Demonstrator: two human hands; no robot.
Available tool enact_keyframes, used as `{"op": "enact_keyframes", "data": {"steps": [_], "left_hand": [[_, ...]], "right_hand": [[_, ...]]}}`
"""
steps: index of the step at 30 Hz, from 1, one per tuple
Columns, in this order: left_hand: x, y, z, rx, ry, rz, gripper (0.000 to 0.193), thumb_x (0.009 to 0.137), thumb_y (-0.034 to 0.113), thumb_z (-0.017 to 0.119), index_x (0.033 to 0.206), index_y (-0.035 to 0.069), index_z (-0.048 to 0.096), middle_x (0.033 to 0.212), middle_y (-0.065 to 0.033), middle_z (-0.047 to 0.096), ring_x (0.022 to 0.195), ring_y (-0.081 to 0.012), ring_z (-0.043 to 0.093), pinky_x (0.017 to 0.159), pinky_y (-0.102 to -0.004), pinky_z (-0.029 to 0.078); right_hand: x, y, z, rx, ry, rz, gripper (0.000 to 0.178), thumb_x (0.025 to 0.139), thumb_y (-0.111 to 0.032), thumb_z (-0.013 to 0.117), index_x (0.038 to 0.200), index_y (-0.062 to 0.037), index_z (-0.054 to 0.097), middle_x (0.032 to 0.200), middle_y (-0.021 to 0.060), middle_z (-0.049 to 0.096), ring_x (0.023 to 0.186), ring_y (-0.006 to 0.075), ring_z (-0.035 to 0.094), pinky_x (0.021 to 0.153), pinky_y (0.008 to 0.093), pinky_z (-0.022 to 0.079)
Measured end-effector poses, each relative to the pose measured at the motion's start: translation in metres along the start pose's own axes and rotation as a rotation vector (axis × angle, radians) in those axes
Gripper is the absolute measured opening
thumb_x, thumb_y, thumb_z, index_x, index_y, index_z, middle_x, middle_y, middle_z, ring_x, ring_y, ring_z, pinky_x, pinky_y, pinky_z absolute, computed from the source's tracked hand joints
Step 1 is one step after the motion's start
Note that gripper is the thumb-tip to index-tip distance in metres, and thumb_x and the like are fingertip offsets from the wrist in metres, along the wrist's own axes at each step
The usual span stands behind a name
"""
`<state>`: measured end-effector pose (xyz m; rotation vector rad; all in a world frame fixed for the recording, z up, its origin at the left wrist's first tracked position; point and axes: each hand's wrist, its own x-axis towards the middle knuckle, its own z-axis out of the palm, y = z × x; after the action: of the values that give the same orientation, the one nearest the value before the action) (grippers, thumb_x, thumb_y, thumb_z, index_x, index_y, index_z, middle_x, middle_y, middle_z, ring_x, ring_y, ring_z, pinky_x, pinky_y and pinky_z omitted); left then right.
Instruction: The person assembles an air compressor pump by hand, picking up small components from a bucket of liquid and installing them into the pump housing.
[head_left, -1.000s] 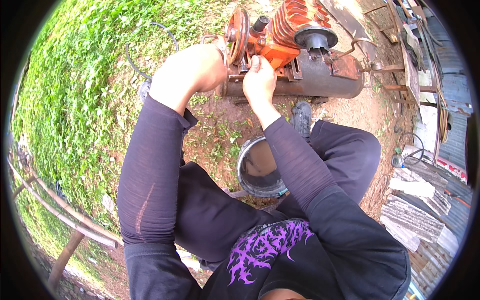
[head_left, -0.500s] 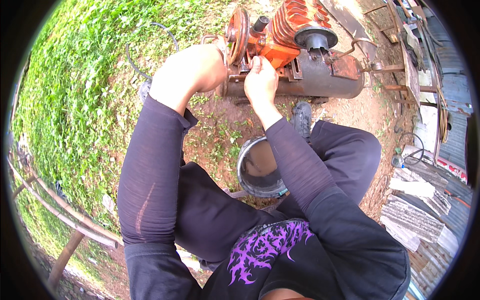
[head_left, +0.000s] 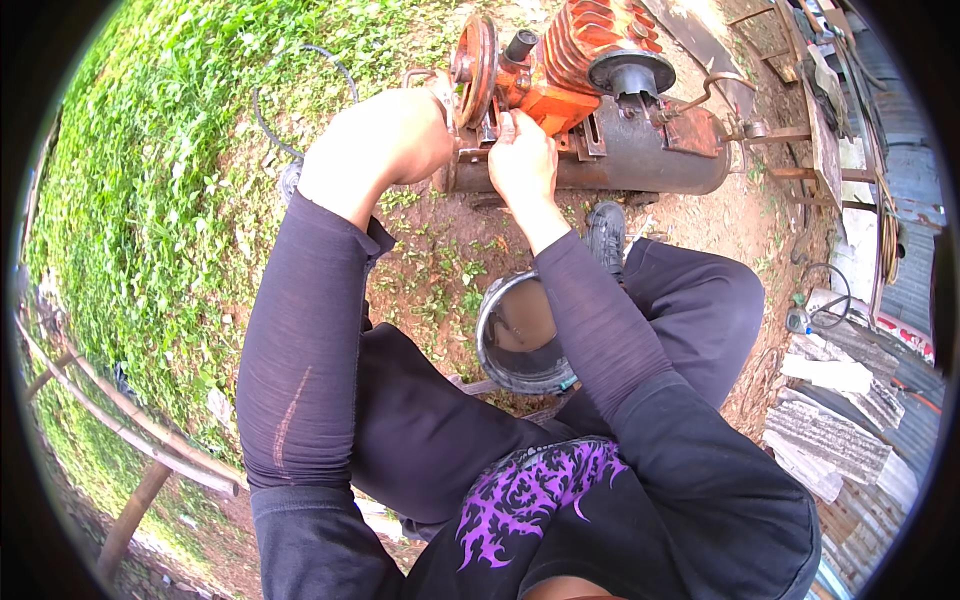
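An air compressor stands in front of me, its orange finned pump (head_left: 585,55) mounted on a dark cylindrical tank (head_left: 640,150). My left hand (head_left: 395,137) is closed beside the rusty pulley wheel (head_left: 477,72), back of the hand toward me. Its fingertips are hidden, and a bit of metal shows at their far side. My right hand (head_left: 524,163) is curled at the slotted mounting bracket under the pump, thumb and forefinger close together at the metal. What lies between those fingers is too small to make out.
A black bucket (head_left: 497,372) of brown liquid stands between my legs, near my shoe (head_left: 605,238). Grass (head_left: 170,200) covers the left side, with a bamboo rail (head_left: 150,430) below. Corrugated sheets (head_left: 830,435) and a wooden frame (head_left: 820,150) stand at the right. A black hose (head_left: 262,120) lies in the grass.
My right hand's thumb and fingers have shifted slightly against the bracket, and its forearm has moved a little right. The left hand stays in place by the wheel.
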<state>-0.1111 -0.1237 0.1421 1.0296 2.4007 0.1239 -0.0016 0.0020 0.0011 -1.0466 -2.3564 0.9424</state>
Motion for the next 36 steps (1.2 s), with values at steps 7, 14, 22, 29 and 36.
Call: {"op": "enact_keyframes", "data": {"steps": [7,14,22,29,36], "left_hand": [[0.001,0.001,-0.001,0.023,-0.021,0.010,0.045,0.094,0.043,0.068,0.115,0.003,0.073,0.106,-0.0222,0.074,0.102,-0.0386,0.070,0.090,-0.0462,0.055],[0.004,-0.003,0.000,0.011,-0.025,0.009,0.046,0.094,0.043,0.068,0.115,0.003,0.073,0.106,-0.0223,0.074,0.102,-0.0383,0.071,0.090,-0.0465,0.054],[0.000,0.001,-0.003,0.003,0.000,-0.003,0.043,0.094,0.039,0.067,0.117,0.003,0.072,0.106,-0.0228,0.073,0.103,-0.0391,0.070,0.089,-0.0468,0.055],[0.001,0.001,-0.004,0.027,-0.021,-0.006,0.043,0.095,0.039,0.067,0.118,0.003,0.072,0.107,-0.0229,0.073,0.104,-0.0392,0.070,0.090,-0.0465,0.054],[-0.002,0.006,-0.006,-0.009,-0.012,0.000,0.045,0.094,0.040,0.068,0.118,0.002,0.072,0.108,-0.0228,0.073,0.104,-0.0391,0.070,0.091,-0.0463,0.054]], "right_hand": [[-0.001,-0.004,-0.001,0.026,-0.051,0.043,0.030,0.104,-0.031,0.051,0.104,-0.0071,0.070,0.091,0.0254,0.071,0.090,0.0489,0.068,0.079,0.0552,0.053],[0.001,-0.004,0.001,0.025,-0.039,0.007,0.027,0.102,-0.030,0.055,0.102,-0.0073,0.070,0.088,0.0268,0.071,0.088,0.0490,0.068,0.079,0.0562,0.053],[0.004,-0.004,0.000,0.067,0.032,-0.009,0.028,0.102,-0.030,0.055,0.100,-0.0069,0.070,0.087,0.0264,0.071,0.088,0.0473,0.069,0.078,0.0547,0.054],[0.002,-0.003,-0.008,0.020,0.004,-0.027,0.029,0.102,-0.032,0.055,0.097,-0.0069,0.070,0.084,0.0256,0.071,0.084,0.0475,0.069,0.074,0.0549,0.054],[-0.001,0.003,-0.002,0.067,0.057,-0.026,0.028,0.102,-0.030,0.055,0.094,-0.0068,0.069,0.081,0.0243,0.071,0.081,0.0472,0.069,0.073,0.0552,0.054]]}}
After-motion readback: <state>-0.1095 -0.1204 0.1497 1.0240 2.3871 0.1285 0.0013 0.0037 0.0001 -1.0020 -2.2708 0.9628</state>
